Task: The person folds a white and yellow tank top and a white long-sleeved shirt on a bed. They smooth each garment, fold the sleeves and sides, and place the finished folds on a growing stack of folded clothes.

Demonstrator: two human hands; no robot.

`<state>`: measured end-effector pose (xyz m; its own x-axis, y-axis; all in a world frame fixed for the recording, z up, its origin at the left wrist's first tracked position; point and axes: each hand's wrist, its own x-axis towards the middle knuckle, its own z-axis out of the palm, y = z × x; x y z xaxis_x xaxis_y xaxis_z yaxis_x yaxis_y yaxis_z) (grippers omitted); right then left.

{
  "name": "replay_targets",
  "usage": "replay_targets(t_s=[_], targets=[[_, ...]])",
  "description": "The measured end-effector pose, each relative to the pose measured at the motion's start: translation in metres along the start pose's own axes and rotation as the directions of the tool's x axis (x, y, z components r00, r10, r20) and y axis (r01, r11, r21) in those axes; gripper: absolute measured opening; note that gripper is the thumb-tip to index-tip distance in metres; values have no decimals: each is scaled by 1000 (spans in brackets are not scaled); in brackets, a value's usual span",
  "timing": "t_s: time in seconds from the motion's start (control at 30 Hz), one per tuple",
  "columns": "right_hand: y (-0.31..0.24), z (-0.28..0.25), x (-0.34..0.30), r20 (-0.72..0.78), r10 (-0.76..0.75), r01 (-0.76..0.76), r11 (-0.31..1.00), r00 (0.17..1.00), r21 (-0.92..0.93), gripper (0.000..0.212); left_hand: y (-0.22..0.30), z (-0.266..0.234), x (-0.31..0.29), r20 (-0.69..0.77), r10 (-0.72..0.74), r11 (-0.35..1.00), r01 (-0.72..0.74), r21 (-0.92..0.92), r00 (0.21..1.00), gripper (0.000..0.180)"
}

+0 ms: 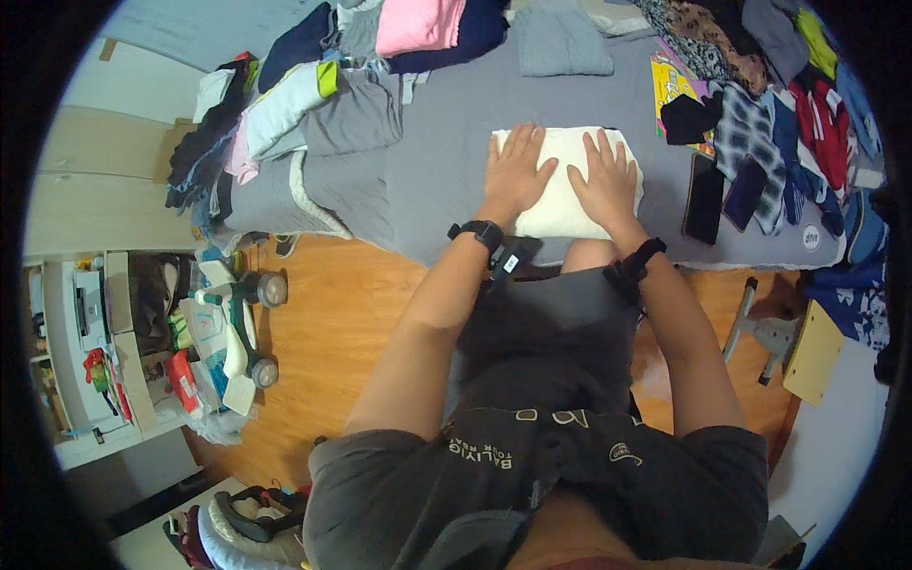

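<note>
A cream-white folded cloth (560, 204), roughly square, lies near the front edge of the grey-covered bed. My left hand (518, 171) rests flat on its left side, fingers stretched toward the far edge. On its right side lies my right hand (606, 180), also flat with the fingers spread. Both palms press on the cloth from above, and neither hand grips it. Whether the cloth is a garment cannot be told from its folded shape. Dark straps circle both my wrists, and a small black device (513, 261) sits by the left one.
Folded clothes, including a pink one (418, 24) and a grey one (564, 43), line the bed's far side. A loose pile (304, 114) lies left. Right of the cloth are a dark phone (703, 199), a plaid garment (746, 142) and more clothes. A wheeled toy (237, 323) stands on the floor.
</note>
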<state>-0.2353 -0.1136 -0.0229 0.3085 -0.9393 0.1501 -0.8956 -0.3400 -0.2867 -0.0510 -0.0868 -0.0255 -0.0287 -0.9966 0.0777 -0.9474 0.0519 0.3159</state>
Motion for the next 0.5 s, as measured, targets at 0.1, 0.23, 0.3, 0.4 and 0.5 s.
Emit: replay_targets(t_s=[0.1,0.23,0.3,0.4,0.5], targets=[[0,-2,1,-12,6,-6,1000,1000,-30,68,-26,-1,4,-47,-69,996,71,56,997,65],[-3,-4,0,33,40,-39,999,999,-38,69,-38,-21,8,-55,-165,986,166,10,985,64],[-5,-3,1,8,34,-34,999,999,-24,70,-21,-32,6,-33,-322,946,320,-50,946,63],[-4,-2,2,30,17,-16,999,999,-48,74,24,-37,-7,-232,21,999,-28,-24,973,62],[3,3,-1,15,-34,35,999,999,-40,75,70,-17,-23,-78,97,974,-111,-199,992,64]])
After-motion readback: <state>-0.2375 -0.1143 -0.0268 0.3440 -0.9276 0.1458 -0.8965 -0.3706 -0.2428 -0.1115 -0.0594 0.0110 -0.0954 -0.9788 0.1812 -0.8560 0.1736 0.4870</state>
